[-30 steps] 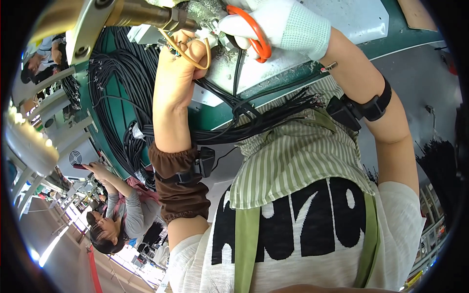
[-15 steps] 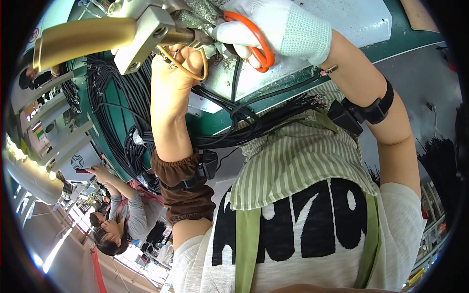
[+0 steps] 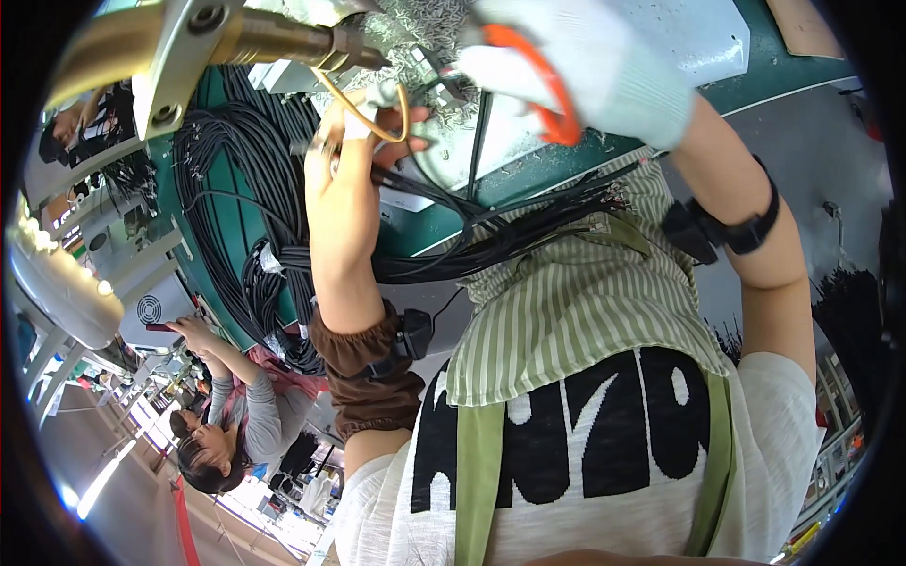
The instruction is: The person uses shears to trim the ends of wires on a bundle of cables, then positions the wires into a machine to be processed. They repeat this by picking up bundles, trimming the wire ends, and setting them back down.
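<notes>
My right hand (image 3: 538, 71), in a white knit glove and blurred, grips scissors with orange-red handles (image 3: 563, 123); their blades are hidden. To its left, my left hand (image 3: 354, 141) has curled fingers and a white cover on a fingertip. A yellow-brown loop (image 3: 404, 118) crosses in front of it, and what its fingers hold cannot be made out. A black cable (image 3: 479, 141) runs down between the hands. Close to the left fingertips sits a small metal fixture (image 3: 451, 90) of a machine, among many small silvery scraps (image 3: 420, 28).
A brass-coloured machine arm with a metal block (image 3: 179, 71) reaches in at upper left. Bundles of black cable (image 3: 212, 189) lie on the green table (image 3: 231, 170), and more cable (image 3: 510, 245) hangs at its near edge. Another person (image 3: 250, 406) is at lower left, holding a dark object.
My right hand with the scissors has moved right, away from my left hand. The left hand has shifted slightly right and down. The machine arm appears farther up and left.
</notes>
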A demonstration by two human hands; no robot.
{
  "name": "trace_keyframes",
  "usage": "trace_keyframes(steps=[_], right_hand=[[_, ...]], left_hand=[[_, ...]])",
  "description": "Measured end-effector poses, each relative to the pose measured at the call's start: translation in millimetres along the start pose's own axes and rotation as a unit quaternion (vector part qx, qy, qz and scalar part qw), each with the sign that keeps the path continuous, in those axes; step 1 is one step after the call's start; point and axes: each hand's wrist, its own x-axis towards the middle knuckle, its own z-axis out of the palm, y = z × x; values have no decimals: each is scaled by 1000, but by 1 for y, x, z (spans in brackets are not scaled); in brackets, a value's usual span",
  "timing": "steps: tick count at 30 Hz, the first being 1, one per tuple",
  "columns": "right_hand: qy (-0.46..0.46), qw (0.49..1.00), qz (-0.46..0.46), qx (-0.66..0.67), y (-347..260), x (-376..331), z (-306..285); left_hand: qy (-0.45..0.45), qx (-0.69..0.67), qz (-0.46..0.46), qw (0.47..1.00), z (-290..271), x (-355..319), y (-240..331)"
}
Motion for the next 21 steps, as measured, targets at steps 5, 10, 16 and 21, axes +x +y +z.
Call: trace_keyframes(steps=[5, 10, 16, 21], right_hand=[[-160, 955, 248, -37, -45, -19, -26], [-248, 955, 142, 85, -86, -6, -15], [-254, 912, 291, 137, -74, -14, -30], [-235, 825, 439, 268, -86, -15, -33]], left_hand=[[-179, -116, -108, 971, -22, -42, 3], [-296, 224, 70, 926, 5, -53, 20], [-284, 162, -31, 944, 4, -66, 25], [-172, 407, 185, 878, 19, -78, 18]])
